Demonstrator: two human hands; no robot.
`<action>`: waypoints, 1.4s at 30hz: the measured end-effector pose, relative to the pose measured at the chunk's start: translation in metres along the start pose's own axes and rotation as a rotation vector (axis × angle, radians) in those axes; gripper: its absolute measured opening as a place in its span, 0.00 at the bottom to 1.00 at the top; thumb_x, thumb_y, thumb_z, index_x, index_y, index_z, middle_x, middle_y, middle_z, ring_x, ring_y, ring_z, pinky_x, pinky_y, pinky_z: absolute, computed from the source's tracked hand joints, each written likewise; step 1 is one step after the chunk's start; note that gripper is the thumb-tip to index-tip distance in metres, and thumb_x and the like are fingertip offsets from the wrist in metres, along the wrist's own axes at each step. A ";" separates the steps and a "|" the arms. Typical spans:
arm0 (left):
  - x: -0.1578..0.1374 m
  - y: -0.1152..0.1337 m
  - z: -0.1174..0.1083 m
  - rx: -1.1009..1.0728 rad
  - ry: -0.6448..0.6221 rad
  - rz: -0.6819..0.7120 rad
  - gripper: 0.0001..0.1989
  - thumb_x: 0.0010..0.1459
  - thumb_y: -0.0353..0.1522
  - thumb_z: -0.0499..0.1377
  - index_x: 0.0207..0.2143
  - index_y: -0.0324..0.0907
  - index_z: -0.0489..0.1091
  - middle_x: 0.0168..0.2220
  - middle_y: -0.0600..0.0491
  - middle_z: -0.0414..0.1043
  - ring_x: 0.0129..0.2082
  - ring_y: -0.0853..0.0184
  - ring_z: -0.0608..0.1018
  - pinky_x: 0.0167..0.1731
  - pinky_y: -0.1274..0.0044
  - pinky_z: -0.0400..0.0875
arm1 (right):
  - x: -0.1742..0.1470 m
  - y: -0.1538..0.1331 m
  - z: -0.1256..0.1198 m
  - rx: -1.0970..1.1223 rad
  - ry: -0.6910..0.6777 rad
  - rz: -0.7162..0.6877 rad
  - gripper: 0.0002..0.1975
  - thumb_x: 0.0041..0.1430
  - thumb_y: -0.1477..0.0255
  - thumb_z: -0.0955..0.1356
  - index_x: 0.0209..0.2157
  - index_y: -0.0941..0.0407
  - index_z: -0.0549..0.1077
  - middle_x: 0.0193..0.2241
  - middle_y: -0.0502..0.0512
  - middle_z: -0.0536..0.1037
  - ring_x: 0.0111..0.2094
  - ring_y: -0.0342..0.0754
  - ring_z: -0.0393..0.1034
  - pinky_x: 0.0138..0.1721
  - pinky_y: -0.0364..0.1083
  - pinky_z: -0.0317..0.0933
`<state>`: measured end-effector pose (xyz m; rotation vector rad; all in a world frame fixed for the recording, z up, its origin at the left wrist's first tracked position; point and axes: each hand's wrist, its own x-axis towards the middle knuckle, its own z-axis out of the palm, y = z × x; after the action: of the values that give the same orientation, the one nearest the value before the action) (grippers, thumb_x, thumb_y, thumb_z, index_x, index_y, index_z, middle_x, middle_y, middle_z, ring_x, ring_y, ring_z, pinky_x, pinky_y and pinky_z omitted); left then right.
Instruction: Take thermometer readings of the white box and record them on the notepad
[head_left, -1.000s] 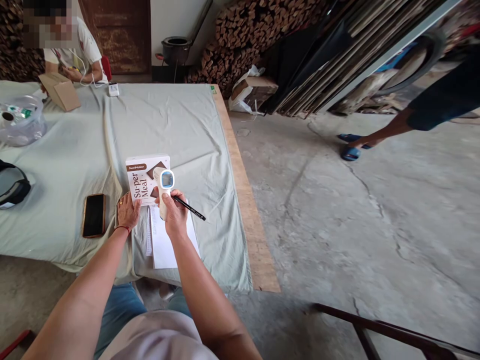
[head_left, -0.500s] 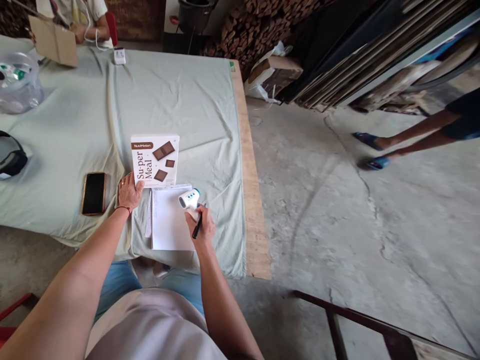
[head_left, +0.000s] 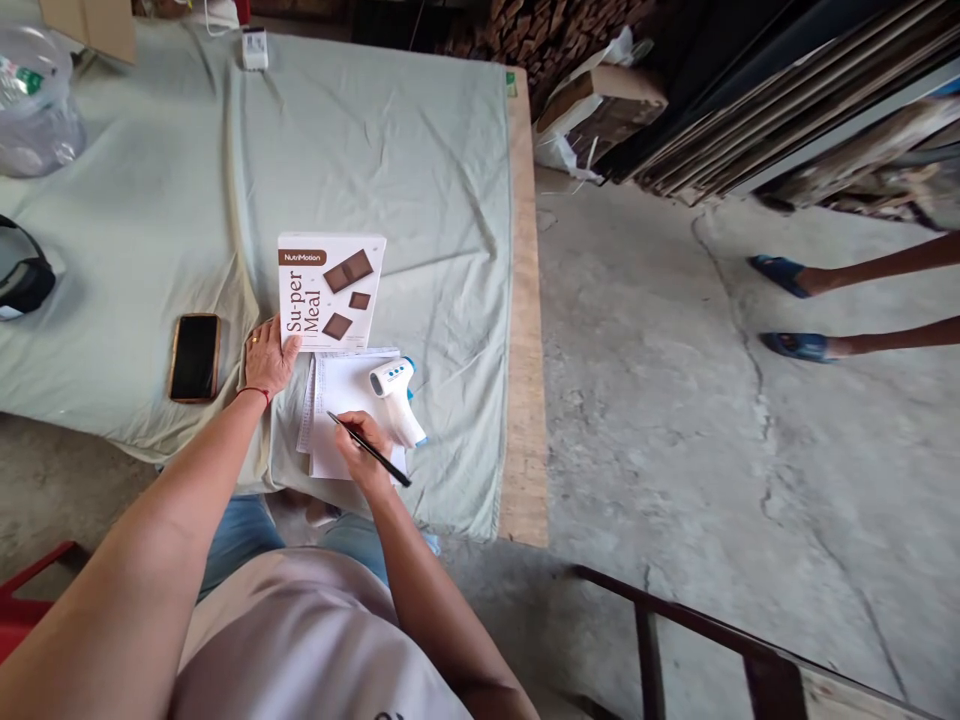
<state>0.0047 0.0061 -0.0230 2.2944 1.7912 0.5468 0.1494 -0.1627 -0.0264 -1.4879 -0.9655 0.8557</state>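
My left hand (head_left: 271, 357) grips the lower left corner of a white "Su-per Meal" box (head_left: 330, 293), thumb across its front. The box stands tilted at the top edge of the paper. In my right hand (head_left: 365, 450) is a black pen (head_left: 386, 466), held in a writing grip with its tip over the white paper (head_left: 330, 385). Handwriting shows along the paper's left side. A white and blue infrared thermometer (head_left: 398, 398) lies on the paper's right side, beyond my right hand and apart from it.
A phone (head_left: 194, 357) lies left of my left hand on the cloth-covered table (head_left: 375, 150). Farther left are a black headset (head_left: 22, 270) and a clear plastic container (head_left: 37, 120). A small white device (head_left: 255, 50) sits at the back. A person's legs (head_left: 877, 270) stand at right.
My right hand has let go of the thermometer, which now lies on the paper. The pen has swung into a writing grip, and the hand has moved left. The view has tilted down.
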 end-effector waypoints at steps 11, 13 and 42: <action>0.000 0.000 0.001 -0.008 -0.005 0.001 0.37 0.67 0.52 0.34 0.63 0.37 0.59 0.58 0.40 0.68 0.58 0.52 0.68 0.57 0.64 0.61 | 0.001 0.013 0.019 -0.152 0.024 -0.092 0.07 0.51 0.66 0.65 0.25 0.52 0.72 0.21 0.48 0.72 0.24 0.44 0.64 0.31 0.45 0.60; 0.000 0.000 0.002 -0.010 -0.005 0.002 0.37 0.67 0.52 0.34 0.63 0.37 0.59 0.58 0.40 0.68 0.58 0.52 0.68 0.57 0.64 0.61 | 0.001 0.013 0.020 -0.176 0.017 -0.099 0.07 0.52 0.66 0.65 0.25 0.52 0.72 0.22 0.48 0.73 0.25 0.45 0.64 0.31 0.46 0.61; 0.001 0.000 0.002 0.005 0.016 0.011 0.43 0.65 0.55 0.28 0.63 0.35 0.60 0.56 0.38 0.69 0.57 0.51 0.69 0.55 0.63 0.62 | 0.002 0.025 0.023 -0.403 0.029 -0.249 0.08 0.55 0.69 0.62 0.27 0.54 0.71 0.23 0.51 0.75 0.25 0.45 0.68 0.30 0.44 0.62</action>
<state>0.0054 0.0070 -0.0250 2.3112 1.7906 0.5643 0.1321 -0.1527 -0.0544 -1.6643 -1.3248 0.4742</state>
